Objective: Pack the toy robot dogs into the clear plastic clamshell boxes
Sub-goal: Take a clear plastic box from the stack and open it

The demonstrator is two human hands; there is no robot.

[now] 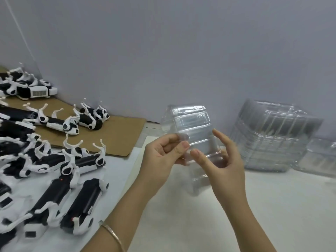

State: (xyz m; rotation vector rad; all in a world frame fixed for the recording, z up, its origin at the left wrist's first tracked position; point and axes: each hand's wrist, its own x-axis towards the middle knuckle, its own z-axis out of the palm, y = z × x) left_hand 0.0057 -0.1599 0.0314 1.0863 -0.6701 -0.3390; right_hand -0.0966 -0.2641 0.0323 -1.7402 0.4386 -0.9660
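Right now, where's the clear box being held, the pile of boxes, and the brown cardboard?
clear box (pixel 192 122), head view, on its ribbed upper panel.
pile of boxes (pixel 272 135), head view, on the pile's front side.
brown cardboard (pixel 125 137), head view, on its bare right end.

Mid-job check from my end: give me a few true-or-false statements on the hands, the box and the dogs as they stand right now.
1. The left hand and the right hand both hold one clamshell box. True.
2. A dog already sits inside the held box. False: the box looks empty.
3. The toy robot dogs lie to the left, some of them on brown cardboard. True.
4. The stack of spare clamshells stands among the dogs. False: it stands on the right, by the wall.
5. A thin bracelet is on the left wrist. True.
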